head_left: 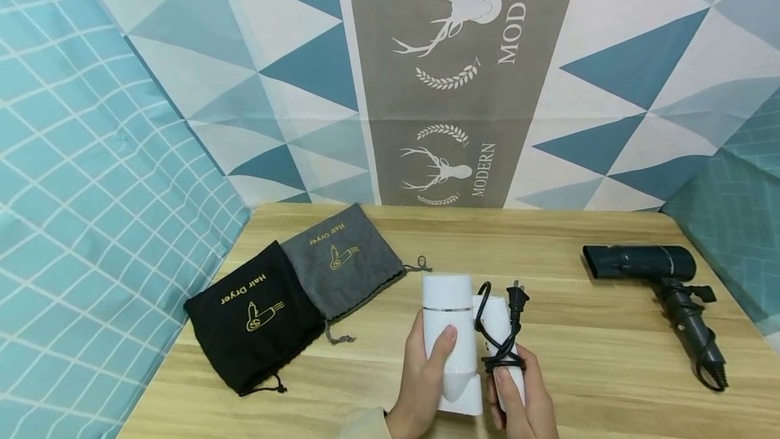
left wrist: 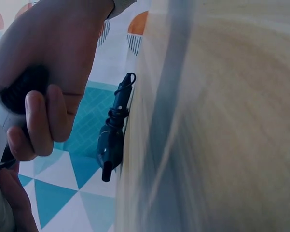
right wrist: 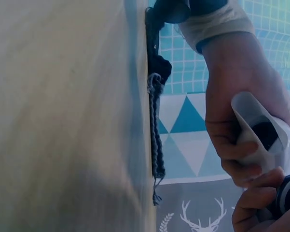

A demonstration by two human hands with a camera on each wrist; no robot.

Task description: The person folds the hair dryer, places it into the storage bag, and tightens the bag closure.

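Note:
A white hair dryer [head_left: 449, 303] is held up near the table's front edge, its barrel upright in the head view. My left hand [head_left: 417, 381] grips the barrel, thumb across its front. With my right hand [head_left: 525, 398] I hold the dryer's white handle [head_left: 496, 320], thumb over its lower end. A black cord [head_left: 504, 361] is wound round the handle, and its two-pin plug [head_left: 518, 295] sticks up at the top. The flat nozzle opening [right wrist: 265, 133] faces the camera in the right wrist view, below my left wrist. The left wrist view catches my right fingers [left wrist: 38, 118] curled at the handle.
A black drawstring pouch [head_left: 256, 317] lies on the wooden table [head_left: 548, 371] at left, overlapping a grey pouch [head_left: 344, 256]; both are printed "Hair Dryer". At right lies a dark hair dryer [head_left: 646, 263] with its cord wound round the handle. Patterned cloth [head_left: 292, 73] stands behind.

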